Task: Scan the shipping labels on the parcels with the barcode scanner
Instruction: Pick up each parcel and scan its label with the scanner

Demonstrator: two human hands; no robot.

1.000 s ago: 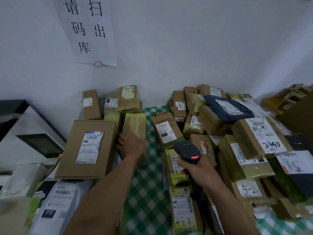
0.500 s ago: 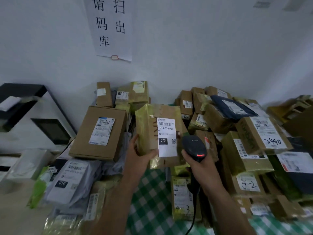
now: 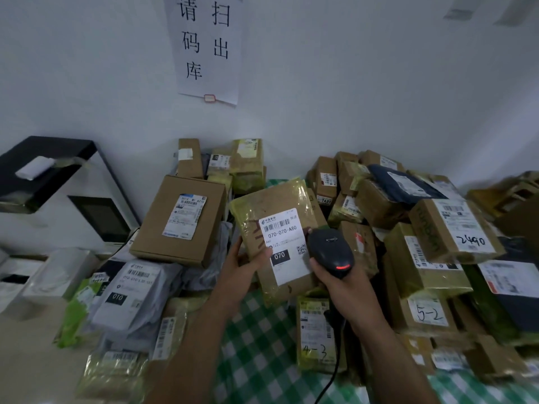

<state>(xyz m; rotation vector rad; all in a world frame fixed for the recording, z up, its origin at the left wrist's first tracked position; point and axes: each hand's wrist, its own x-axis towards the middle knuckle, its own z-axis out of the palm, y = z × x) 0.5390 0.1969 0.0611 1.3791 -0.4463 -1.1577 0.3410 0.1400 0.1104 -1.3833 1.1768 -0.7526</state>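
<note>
Brown parcel (image 3: 274,199) in left hand (image 3: 239,268), label (image 3: 287,228) 070-070-A80; right hand (image 3: 345,290) holds scanner (image 3: 331,249).

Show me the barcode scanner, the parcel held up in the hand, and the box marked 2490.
barcode scanner (image 3: 331,252): head view, its black head.
held parcel (image 3: 281,237): head view, its white label.
box marked 2490 (image 3: 458,228): head view, its white label.

We see a dim, bluish scene under soft light. Edges bend and blur; wrap on the parcel (image 3: 280,204) glints.
</note>
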